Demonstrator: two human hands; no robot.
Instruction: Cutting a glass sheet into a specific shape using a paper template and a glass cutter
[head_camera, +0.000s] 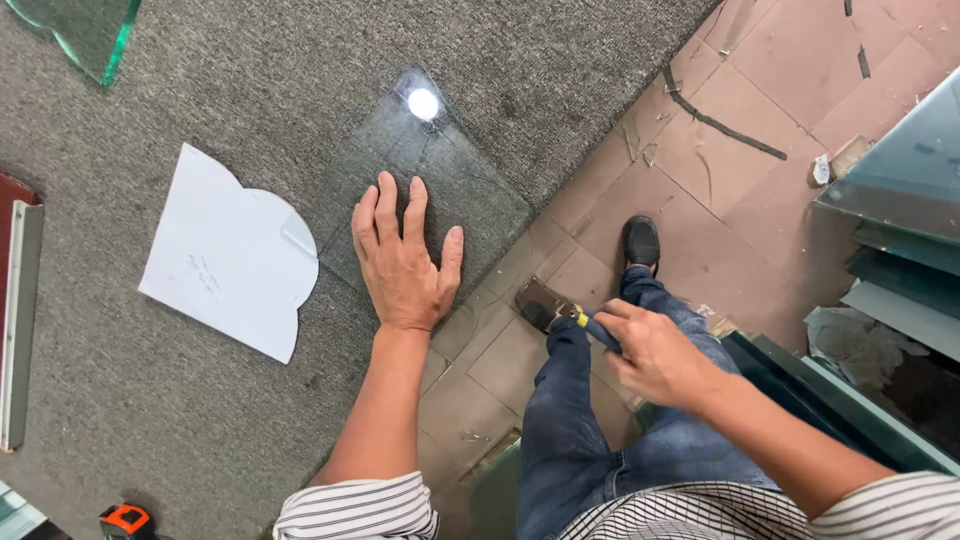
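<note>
the left hand (405, 262) lies flat and open, fingers spread, palm down on a clear glass pane (470, 190) that rests on the grey carpeted counter (200, 400). the pane sits at the counter's edge, one corner jutting out over the floor, and a bright light glints on its far corner. the right hand (655, 352) is off the counter, over the person's jeans, curled closed around a small tool with a yellow band (583, 319); only its tip shows past the fingers, so i cannot tell what kind it is.

just left of the pane, touching its edge, lies a white paper template (225, 255) with a scalloped outline. a thick green-edged glass piece (85, 30) sits at the counter's far left corner, a long metal ruler (22, 320) runs along the left edge, and an orange tape measure (127, 521) shows at the bottom.

below, a black shoe (641, 241) stands on the pinkish tiled floor (760, 150), which is littered with scraps. stacked glass sheets (900, 230) lean at the right.
</note>
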